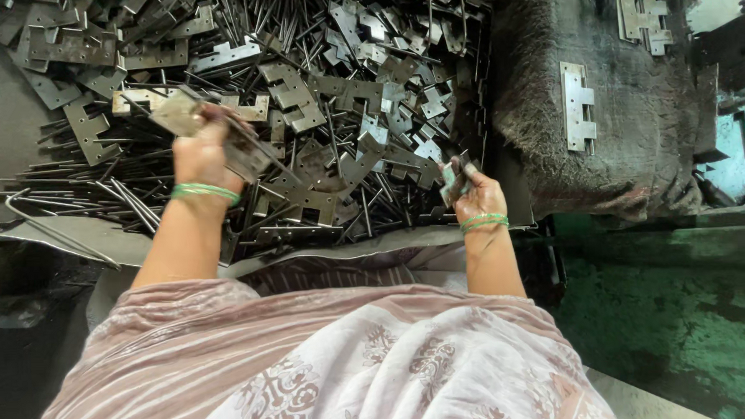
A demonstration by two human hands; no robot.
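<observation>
The left hand [201,154] is closed around a flat metal plate [177,112] and a thin rod [257,147], held just above the big pile of metal parts [351,93]. The right hand [475,192] pinches a small metal piece [452,181] at the near right edge of that pile. A finished hinge [578,107] lies on the dark block [604,141] right of the pile.

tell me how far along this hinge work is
Done: two joined hinges lie on the dark block at the right. In hand: the left hand holds a hinge leaf and pin, and the right hand another leaf. Left: a large pile of loose leaves and pins.
</observation>
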